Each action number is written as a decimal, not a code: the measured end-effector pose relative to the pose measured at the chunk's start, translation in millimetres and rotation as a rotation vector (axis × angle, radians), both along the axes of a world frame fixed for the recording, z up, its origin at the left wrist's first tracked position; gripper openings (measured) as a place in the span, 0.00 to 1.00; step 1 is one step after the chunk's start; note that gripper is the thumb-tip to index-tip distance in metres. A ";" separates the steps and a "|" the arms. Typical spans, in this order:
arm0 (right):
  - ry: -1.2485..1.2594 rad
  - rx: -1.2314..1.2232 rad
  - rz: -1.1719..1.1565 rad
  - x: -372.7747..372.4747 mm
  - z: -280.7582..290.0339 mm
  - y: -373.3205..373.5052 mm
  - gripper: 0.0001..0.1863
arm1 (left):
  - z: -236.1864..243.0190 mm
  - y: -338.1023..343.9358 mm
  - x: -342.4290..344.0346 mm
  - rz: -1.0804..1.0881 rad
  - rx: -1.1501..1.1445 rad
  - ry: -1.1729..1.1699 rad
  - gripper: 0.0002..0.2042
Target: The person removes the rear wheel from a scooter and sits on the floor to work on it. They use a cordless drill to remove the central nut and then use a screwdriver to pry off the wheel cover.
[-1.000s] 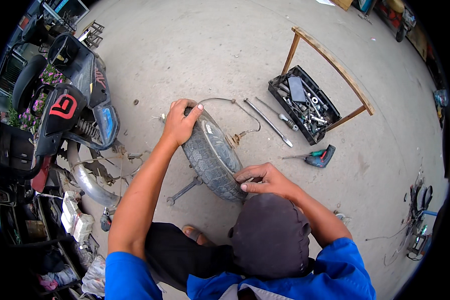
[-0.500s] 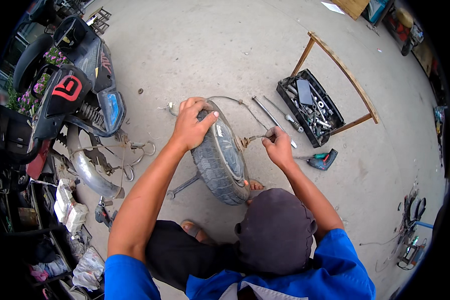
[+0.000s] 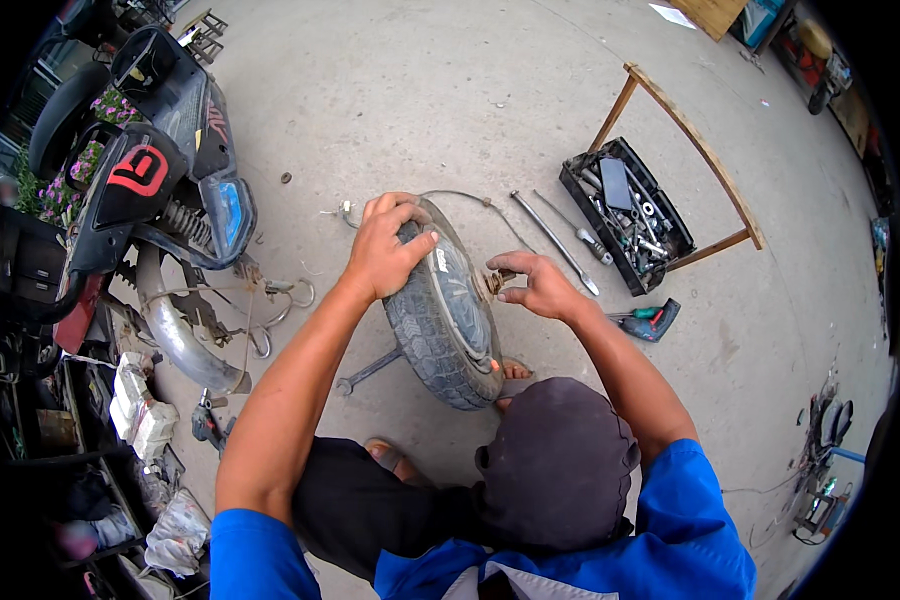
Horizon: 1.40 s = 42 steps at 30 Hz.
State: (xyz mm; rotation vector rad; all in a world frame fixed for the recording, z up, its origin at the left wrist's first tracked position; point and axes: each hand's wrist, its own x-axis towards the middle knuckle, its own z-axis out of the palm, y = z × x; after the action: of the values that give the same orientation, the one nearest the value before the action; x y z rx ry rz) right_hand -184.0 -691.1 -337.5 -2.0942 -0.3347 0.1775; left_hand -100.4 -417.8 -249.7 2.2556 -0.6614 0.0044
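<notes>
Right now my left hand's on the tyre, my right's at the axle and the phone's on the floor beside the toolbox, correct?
Not quite: the head view shows the phone lying on the tools inside the black toolbox. The rest holds: left hand on the tyre, right hand at the axle.
</notes>
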 end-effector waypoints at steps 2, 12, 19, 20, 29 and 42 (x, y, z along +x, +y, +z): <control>0.084 0.075 0.039 5.4 -0.8 3.5 0.25 | 0.5 1.0 -0.8 -0.002 0.005 0.000 0.17; 0.075 0.015 0.062 11.9 -10.4 4.3 0.18 | 3.7 -0.7 -2.1 0.005 0.010 -0.012 0.16; 0.081 -0.060 0.077 16.5 -5.2 2.5 0.19 | 5.2 -4.6 -3.4 -0.008 0.027 -0.009 0.16; 0.089 -0.071 0.075 16.5 -4.5 2.3 0.19 | 6.1 -5.8 -4.4 -0.004 0.028 -0.002 0.16; 0.116 -0.076 0.079 15.9 -2.1 1.1 0.17 | 7.7 -10.5 -5.3 0.000 0.027 -0.005 0.16; 0.161 0.016 0.093 14.7 -6.5 -6.3 0.18 | 11.5 -19.3 -8.2 -0.007 0.040 -0.019 0.16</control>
State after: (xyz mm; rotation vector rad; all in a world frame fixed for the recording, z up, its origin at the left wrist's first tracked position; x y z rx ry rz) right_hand -169.4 -697.4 -344.0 -2.0348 -0.3356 0.3951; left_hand -108.6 -437.0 -238.2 2.2946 -0.6849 0.0093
